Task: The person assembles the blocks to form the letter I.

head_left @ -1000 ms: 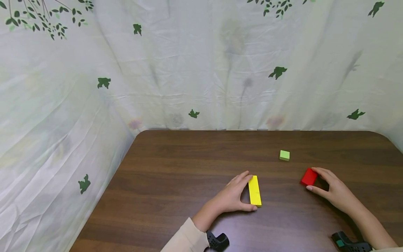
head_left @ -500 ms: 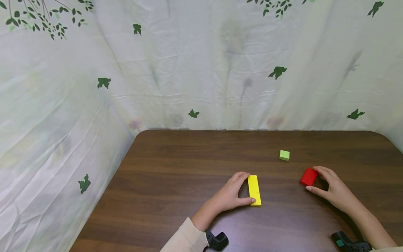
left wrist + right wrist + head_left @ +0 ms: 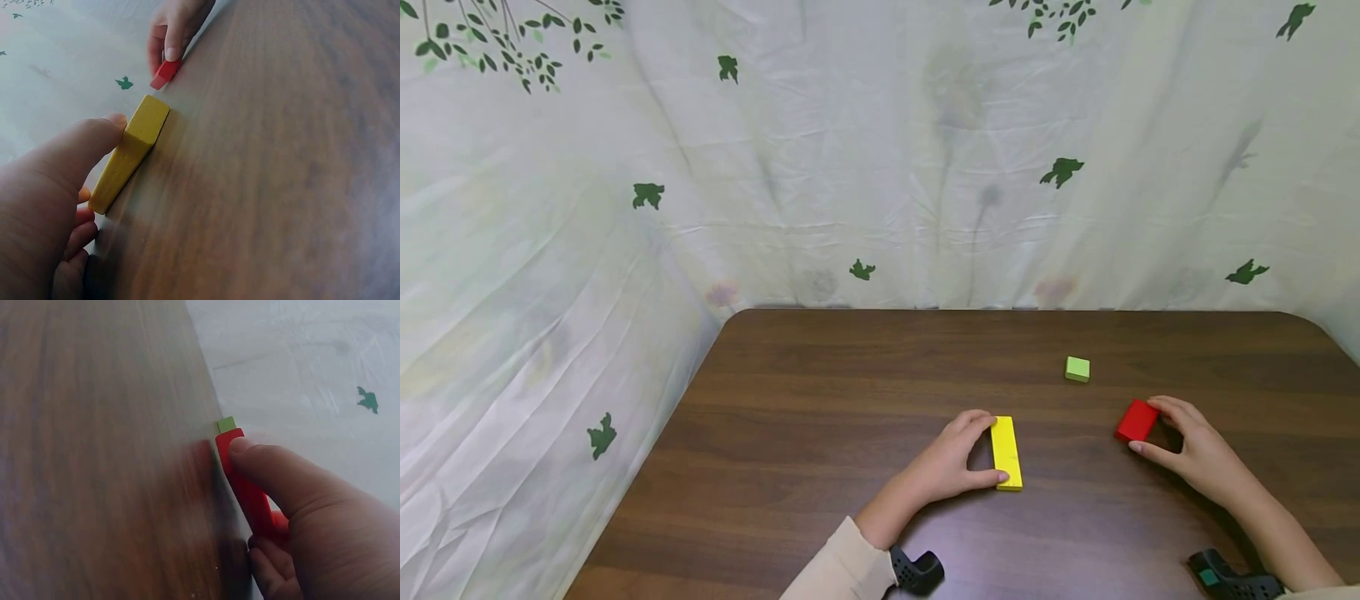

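A long yellow wooden block (image 3: pixel 1007 452) lies on the brown table, its length running away from me. My left hand (image 3: pixel 951 462) holds it lengthwise from its left side; the thumb (image 3: pixel 115 122) touches the near part and the fingertips are at the far end. To the right, a red block (image 3: pixel 1137 420) sits at a slant. My right hand (image 3: pixel 1198 450) pinches it, with the thumb (image 3: pixel 240 445) at the near end and the fingers at the far end, partly hidden in the right wrist view. Neither hand touches the small light-green block (image 3: pixel 1077 369) farther back.
The brown wooden table (image 3: pixel 820 375) ends at a white cloth (image 3: pixel 880 167) printed with leaves and birds, which also hangs along the left side. Black wrist devices (image 3: pixel 917 573) are worn on both wrists.
My left thumb has shifted from the yellow block's near end onto its left edge, and the left fingers have drawn slightly leftward. The blocks and my right hand look nearly still.
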`<state>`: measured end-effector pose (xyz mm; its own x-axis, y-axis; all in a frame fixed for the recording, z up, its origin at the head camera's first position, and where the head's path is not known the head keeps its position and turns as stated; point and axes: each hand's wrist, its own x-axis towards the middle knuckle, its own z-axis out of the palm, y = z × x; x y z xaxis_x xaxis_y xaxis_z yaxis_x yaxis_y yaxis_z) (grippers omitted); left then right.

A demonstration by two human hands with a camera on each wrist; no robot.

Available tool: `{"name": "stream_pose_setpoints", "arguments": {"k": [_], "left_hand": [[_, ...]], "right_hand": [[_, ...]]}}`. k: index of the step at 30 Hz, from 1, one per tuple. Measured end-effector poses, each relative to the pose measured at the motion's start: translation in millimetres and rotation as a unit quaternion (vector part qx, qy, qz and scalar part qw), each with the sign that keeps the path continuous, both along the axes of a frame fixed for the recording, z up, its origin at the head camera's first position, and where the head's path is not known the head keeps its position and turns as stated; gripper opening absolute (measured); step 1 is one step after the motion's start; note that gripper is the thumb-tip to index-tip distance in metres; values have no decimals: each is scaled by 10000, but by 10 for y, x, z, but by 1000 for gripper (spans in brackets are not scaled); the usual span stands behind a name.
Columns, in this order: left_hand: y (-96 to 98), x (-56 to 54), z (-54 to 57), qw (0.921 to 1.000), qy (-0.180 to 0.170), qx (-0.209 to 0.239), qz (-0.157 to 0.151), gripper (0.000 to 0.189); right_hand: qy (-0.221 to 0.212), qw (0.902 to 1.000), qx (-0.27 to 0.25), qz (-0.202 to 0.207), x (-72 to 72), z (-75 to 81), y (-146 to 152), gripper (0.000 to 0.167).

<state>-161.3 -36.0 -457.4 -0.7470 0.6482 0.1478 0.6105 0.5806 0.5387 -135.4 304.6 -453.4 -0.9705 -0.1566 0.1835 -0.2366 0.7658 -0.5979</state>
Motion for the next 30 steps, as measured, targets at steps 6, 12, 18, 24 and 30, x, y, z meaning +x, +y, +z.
{"name": "stream_pose_setpoints", "arguments": {"k": [6,12,18,24,30], "left_hand": [[-4,1,6,10000,-34,-21,9,69],[-13,8,6,10000,-69,-55,-19,69],[-11,12,9,9999,-75,-78,-20,69],[-12,12,14,9999,-58,-85,-18,69],[-15,11,12,10000,-40,-70,-27,69]], "right_hand": [[1,9999,-120,-55,6,16,-21,72],[253,9995,-179,82,13,23,-75,70],[437,9987,-209,166,29,53,-153,68],[636,9974,-180,286,53,83,-246,68],[822,9953,-262,441,75,100,-337,68]]}}
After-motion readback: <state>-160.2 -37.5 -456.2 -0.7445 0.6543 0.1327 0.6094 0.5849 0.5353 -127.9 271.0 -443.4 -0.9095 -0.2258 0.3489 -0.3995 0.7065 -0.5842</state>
